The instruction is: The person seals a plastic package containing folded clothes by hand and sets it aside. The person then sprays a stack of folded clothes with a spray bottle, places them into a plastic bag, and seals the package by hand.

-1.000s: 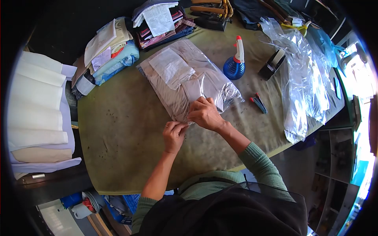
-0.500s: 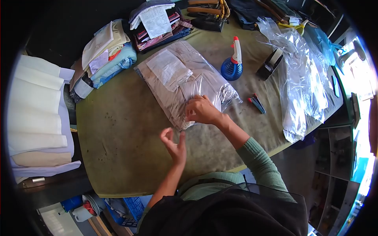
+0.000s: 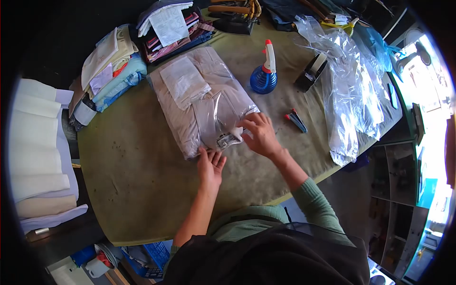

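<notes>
1. A big table with an olive-green, stained cloth cover (image 3: 133, 164) fills the middle of the scene.
2. At the left side is a pile of white, beige and pale lilac cloths (image 3: 42, 142).
3. On the right part of the table lie crumpled, clear plastic bags (image 3: 349, 99).
4. The flat package of folded beige clothing in transparent plastic (image 3: 225, 97) lies at the centre of the table, in front of the person.
5. Two stacks of folded clothes stand at the far left: one with a light-blue bundle (image 3: 124, 84), and beside it one with dark and reddish garments (image 3: 173, 46).
6. A dark iron with a brown handle (image 3: 232, 26) is at the far edge.
7. The left hand (image 3: 211, 167) is at the package's near edge, its fingers slightly spread; whether they grip the plastic, I cannot tell.
8. The right hand (image 3: 261, 135) is at the near right corner, fingers bent; I cannot tell if they pinch the plastic.
9. Right of the package stands a blue spray bottle with a white and red head (image 3: 264, 80); farther right is a black tape dispenser (image 3: 307, 78).
10. A white printed paper (image 3: 183, 81) lies on the package's far left part.
11. A small blue-black stapler with red end (image 3: 297, 121) lies near the right hand.
</notes>
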The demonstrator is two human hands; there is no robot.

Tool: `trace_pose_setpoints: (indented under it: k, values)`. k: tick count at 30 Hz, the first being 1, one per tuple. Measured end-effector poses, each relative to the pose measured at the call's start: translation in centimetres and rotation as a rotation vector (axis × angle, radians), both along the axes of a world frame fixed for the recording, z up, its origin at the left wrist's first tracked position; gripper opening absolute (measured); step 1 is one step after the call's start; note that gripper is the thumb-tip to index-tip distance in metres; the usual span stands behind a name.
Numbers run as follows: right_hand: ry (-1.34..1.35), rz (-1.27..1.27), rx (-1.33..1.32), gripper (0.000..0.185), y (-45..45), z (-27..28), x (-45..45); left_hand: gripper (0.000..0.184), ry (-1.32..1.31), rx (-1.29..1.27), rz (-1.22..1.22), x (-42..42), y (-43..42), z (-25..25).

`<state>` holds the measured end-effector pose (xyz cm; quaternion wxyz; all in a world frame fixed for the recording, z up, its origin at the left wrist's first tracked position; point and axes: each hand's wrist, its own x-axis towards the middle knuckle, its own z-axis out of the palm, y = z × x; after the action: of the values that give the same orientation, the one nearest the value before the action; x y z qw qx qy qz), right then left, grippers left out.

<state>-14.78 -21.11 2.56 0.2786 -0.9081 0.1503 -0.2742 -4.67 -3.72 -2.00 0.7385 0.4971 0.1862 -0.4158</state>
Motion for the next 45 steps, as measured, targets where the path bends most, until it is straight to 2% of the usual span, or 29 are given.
trace_pose_setpoints:
  k: [2, 5, 8, 11, 14, 17, 18, 21, 24, 30, 33, 37, 40, 45]
  values:
    - [0.126, -0.046, -0.134, 0.038, 0.2, 0.1, -1.6, 0.056, -0.037, 0.008, -0.005, 1.5, 0.9, -0.7]
    - [0.140, 0.013, -0.181, 0.039, 0.6, -2.2, -0.9, 0.053, -0.068, 0.041, 0.026, 3.7, 1.9, -1.0]
    - [0.031, 0.026, -0.321, 0.028, 0.7, -3.9, 1.0, 0.050, -0.097, 0.048, 0.077, 4.9, 2.4, 0.3]
    - [0.076, 0.194, -0.337, 0.021, -0.3, -4.0, 0.9, 0.043, -0.122, 0.070, 0.110, 5.6, 3.1, 0.4]
    - [-0.060, 0.195, -0.306, 0.019, -0.5, -3.0, 0.1, 0.042, -0.305, 0.157, 0.167, 4.7, 3.6, 0.9]
    - [-0.094, 0.164, -0.305, 0.021, -0.3, -2.5, -0.6, 0.044, -1.182, 0.605, 0.095, 1.7, 3.2, 1.1]
    - [-0.091, 0.144, -0.321, 0.020, -0.1, -2.2, -0.7, 0.045, -1.520, 0.533, -0.041, 1.6, 2.7, 1.5]
    - [-0.056, 0.168, -0.308, 0.018, 0.0, -2.2, -0.9, 0.043, -1.950, 0.549, -0.524, 1.4, 0.4, 2.8]
    - [-0.045, 0.180, -0.238, 0.017, -0.3, -2.6, -1.2, 0.039, -2.044, 0.565, -0.691, 1.7, -1.8, 2.4]
    - [-0.043, 0.144, -0.157, 0.014, -0.7, -3.4, -3.0, 0.018, -2.182, 0.451, -0.603, 3.3, -2.9, 0.1]
    - [-0.009, 0.075, -0.149, 0.016, 0.1, -2.6, -3.4, 0.013, -2.175, 0.435, -0.591, 3.4, -3.1, 0.1]
    - [-0.054, 0.047, -0.234, 0.018, 0.6, -2.3, -1.9, 0.010, -2.255, 0.454, -0.590, 3.4, -3.4, 0.5]
    - [0.037, 0.132, -0.290, 0.015, -0.7, -3.9, -1.3, 0.011, -2.265, 0.469, -0.643, 3.7, -3.1, 0.7]
    - [0.046, 0.118, -0.169, 0.008, -1.1, -3.8, -2.2, 0.011, -2.199, 0.460, -0.709, 3.2, -2.7, 1.8]
